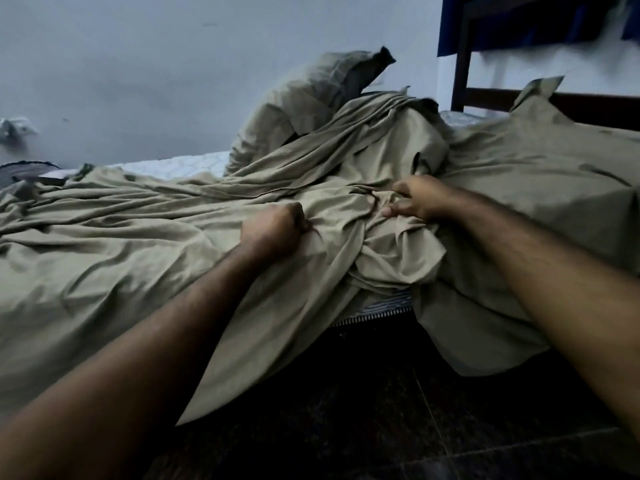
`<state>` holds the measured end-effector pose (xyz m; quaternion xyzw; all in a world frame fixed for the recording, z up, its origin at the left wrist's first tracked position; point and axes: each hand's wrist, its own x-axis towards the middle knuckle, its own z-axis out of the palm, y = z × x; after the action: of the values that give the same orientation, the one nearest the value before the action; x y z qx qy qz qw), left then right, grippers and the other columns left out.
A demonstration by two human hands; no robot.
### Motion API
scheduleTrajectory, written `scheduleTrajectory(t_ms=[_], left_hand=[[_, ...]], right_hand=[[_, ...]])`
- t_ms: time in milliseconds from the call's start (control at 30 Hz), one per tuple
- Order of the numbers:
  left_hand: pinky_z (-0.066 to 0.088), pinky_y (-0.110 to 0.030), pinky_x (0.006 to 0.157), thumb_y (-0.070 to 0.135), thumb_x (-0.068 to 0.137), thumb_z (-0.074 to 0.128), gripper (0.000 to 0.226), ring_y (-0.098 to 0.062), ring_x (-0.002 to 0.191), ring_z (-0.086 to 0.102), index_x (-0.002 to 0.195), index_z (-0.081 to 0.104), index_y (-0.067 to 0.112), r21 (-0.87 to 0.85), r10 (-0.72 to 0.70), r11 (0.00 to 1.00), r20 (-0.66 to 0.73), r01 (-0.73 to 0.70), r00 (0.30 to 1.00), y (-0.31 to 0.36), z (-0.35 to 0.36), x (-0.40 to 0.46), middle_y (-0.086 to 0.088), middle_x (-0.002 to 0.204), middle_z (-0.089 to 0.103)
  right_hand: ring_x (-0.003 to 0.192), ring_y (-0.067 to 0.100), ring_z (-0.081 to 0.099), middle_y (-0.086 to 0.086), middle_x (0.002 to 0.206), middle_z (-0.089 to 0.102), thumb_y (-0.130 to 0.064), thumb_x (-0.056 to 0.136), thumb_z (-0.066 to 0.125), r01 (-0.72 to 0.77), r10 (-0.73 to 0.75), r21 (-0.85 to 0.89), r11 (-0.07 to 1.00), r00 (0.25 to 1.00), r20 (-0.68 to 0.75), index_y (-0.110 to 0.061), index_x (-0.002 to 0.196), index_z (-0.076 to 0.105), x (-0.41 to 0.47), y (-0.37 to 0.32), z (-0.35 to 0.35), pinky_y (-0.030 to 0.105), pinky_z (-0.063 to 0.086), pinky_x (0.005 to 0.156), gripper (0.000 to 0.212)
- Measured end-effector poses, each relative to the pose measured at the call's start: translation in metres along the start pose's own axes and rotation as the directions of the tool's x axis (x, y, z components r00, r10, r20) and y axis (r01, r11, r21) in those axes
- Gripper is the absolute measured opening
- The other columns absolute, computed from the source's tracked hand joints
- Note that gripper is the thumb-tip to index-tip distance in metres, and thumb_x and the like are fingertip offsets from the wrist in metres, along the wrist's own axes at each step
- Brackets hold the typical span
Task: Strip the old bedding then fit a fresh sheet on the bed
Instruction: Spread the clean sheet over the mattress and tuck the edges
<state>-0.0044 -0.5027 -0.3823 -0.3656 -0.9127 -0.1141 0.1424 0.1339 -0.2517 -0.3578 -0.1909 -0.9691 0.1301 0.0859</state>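
An olive-green sheet [114, 244] lies crumpled across the bed, bunched into folds at the middle and hanging over the near edge. My left hand [273, 232] is a fist closed on a bunch of this sheet. My right hand [420, 199] grips the gathered folds a little further back and to the right. A strip of bare white mattress [173, 164] shows along the far side by the wall. The striped mattress edge [381, 308] peeks out under the hanging cloth.
A pillow [308, 98] in a matching olive case leans against the wall. A second olive pillow [540, 157] lies at the right. A dark wooden headboard [464, 64] with blue cloth [519, 26] stands at the back right. Dark tiled floor [381, 427] lies below me.
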Motion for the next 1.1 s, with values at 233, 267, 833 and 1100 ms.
scheduleTrajectory(t_ms=[233,267,833,1100], left_hand=[[0.046,-0.048,0.095,0.020,0.096,0.048,0.033,-0.045,0.117,0.059,0.125,0.049,0.007,-0.494,-0.660,0.706,-0.198,0.507,0.725,-0.054,-0.014,0.021,-0.027,0.124,0.063],[0.047,-0.048,0.094,0.019,0.095,0.049,0.033,-0.045,0.117,0.059,0.125,0.049,0.008,-0.482,-0.673,0.697,-0.184,0.531,0.716,-0.056,-0.010,0.021,-0.027,0.124,0.063],[0.044,-0.035,0.071,0.052,0.096,0.059,0.021,-0.030,0.104,0.066,0.102,0.067,0.033,-0.150,0.122,0.982,0.041,-0.115,0.992,0.043,0.009,0.048,-0.003,0.104,0.070],[0.034,-0.036,0.063,0.037,0.099,0.053,0.015,-0.035,0.097,0.065,0.104,0.061,0.025,-0.088,0.111,0.981,-0.470,-0.171,0.875,0.056,-0.011,0.077,-0.008,0.103,0.071]], right_hand=[[0.104,0.042,0.063,0.025,0.110,0.066,-0.013,0.096,0.056,-0.552,0.375,-0.242,0.798,0.770,-0.517,-0.006,0.108,0.069,-0.049,0.088,-0.058,0.049,0.049,0.089,0.019],[0.111,0.046,0.061,0.028,0.118,0.063,-0.010,0.097,0.052,-0.631,0.425,-0.240,0.738,0.711,-0.560,-0.002,0.114,0.067,-0.056,0.099,-0.058,0.050,0.046,0.092,0.024],[0.123,0.034,0.056,0.011,0.135,0.060,-0.066,0.091,0.055,-0.276,0.266,-0.189,0.943,0.961,-0.076,-0.028,0.130,0.054,-0.004,0.041,-0.007,0.043,0.046,0.095,0.055],[0.113,0.038,0.060,0.021,0.127,0.060,-0.018,0.104,0.043,-0.203,0.250,0.152,0.967,0.670,-0.699,-0.001,0.134,0.047,0.062,-0.003,-0.029,0.042,0.046,0.084,0.035]])
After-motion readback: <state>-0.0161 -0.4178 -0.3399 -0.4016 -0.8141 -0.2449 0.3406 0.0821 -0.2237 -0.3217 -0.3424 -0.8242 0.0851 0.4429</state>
